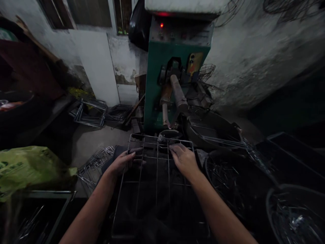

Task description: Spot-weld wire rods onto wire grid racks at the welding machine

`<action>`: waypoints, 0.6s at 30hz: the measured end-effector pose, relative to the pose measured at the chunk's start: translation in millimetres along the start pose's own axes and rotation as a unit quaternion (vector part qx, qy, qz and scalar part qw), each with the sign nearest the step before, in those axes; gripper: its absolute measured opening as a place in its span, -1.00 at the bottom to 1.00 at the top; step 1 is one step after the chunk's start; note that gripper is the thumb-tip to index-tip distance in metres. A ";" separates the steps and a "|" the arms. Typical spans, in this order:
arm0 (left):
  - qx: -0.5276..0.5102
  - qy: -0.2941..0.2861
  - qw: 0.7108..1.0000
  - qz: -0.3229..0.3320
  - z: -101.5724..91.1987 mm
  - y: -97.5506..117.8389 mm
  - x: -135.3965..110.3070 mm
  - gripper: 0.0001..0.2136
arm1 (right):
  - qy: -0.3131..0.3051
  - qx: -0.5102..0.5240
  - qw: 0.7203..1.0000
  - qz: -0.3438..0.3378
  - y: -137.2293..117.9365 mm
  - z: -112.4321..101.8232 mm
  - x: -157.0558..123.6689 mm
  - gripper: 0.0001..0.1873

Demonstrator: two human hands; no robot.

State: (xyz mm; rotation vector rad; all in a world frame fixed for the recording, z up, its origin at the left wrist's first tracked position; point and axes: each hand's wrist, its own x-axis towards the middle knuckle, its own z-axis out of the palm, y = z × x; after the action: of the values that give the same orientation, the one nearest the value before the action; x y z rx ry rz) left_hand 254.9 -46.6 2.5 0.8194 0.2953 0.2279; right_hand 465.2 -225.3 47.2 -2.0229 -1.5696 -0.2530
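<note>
A wire rack (156, 169) of thin metal rods lies in front of me, its far edge close to the electrodes of a green spot welder (155, 78). My left hand (126, 160) is closed around the rack's left side, thumb above and fingers beneath the wires. At the far right part, my right hand (182, 158) pinches the wires with its fingertips; whether it also holds a small separate wire, I cannot tell. The welder's slanting arm (177, 90) ends just beyond the rack, above a small round dish (169, 134).
Wire frames (90, 113) and a stack of racks (95, 166) lie on the floor at left, near a yellow-green bag (33, 166). Basins of metal pieces (225, 176) stand at right, with long rods (223, 141) across one. A phone (195, 62) is on the welder.
</note>
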 end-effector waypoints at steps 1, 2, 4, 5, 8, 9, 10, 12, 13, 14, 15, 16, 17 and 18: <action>0.000 0.001 1.000 0.001 0.5 -0.2 0.2 -0.63 | -0.011 -0.005 1.000 0.005 -0.1 4.2 1.8 -0.78; 0.002 0.004 1.000 0.001 1.3 -0.4 0.4 -0.63 | -0.025 -0.010 1.000 0.010 -0.6 8.8 3.4 -0.77; 0.008 0.007 1.000 0.000 3.0 -0.3 0.1 -0.63 | -0.066 -0.011 0.998 0.003 -1.7 16.4 4.7 -0.72; 0.011 0.007 1.000 -0.002 3.6 -0.2 -0.3 -0.63 | -0.086 -0.004 0.996 -0.008 -1.8 18.3 4.2 -0.68; 0.011 0.000 1.000 -0.002 2.9 0.5 -2.0 -0.62 | -0.089 0.031 0.996 -0.005 2.1 14.5 -1.2 -0.60; 0.009 -0.002 1.000 -0.002 1.8 0.6 -2.4 -0.62 | -0.065 0.037 0.997 0.030 4.9 11.3 -3.5 -0.61; 0.009 -0.004 1.000 -0.002 0.5 0.5 -2.6 -0.62 | -0.040 0.034 0.995 0.082 7.8 8.0 -5.4 -0.63; 0.009 -0.005 1.000 -0.003 -2.1 0.1 -2.7 -0.62 | -0.032 0.003 0.982 0.188 11.9 2.9 -6.9 -0.68; 0.010 -0.005 1.000 -0.003 -2.8 -0.2 -2.5 -0.63 | -0.054 -0.020 0.972 0.227 12.4 1.6 -5.9 -0.71; 0.011 -0.005 1.000 0.000 -3.2 -0.4 -2.3 -0.64 | -0.086 -0.043 0.964 0.250 11.4 1.0 -3.8 -0.72; 0.011 -0.005 1.000 0.003 -3.0 -0.7 -2.2 -0.64 | -0.122 -0.063 0.956 0.260 9.1 1.1 -0.5 -0.73; 0.012 -0.006 1.000 0.005 -2.4 -1.0 -2.2 -0.64 | -0.153 -0.079 0.949 0.265 5.6 1.5 3.5 -0.74; 0.013 -0.006 1.000 0.008 -1.6 -1.3 -2.2 -0.64 | -0.176 -0.092 0.942 0.269 1.4 2.1 7.9 -0.75; 0.012 -0.005 1.000 0.011 -0.8 -1.6 -2.4 -0.64 | -0.192 -0.103 0.936 0.277 -3.2 2.8 12.2 -0.76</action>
State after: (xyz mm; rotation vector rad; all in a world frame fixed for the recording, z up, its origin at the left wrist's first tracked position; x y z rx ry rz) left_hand 252.5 -47.9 1.2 0.8487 0.2796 0.2409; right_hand 465.3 -213.2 51.6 -2.7088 -1.1337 0.2175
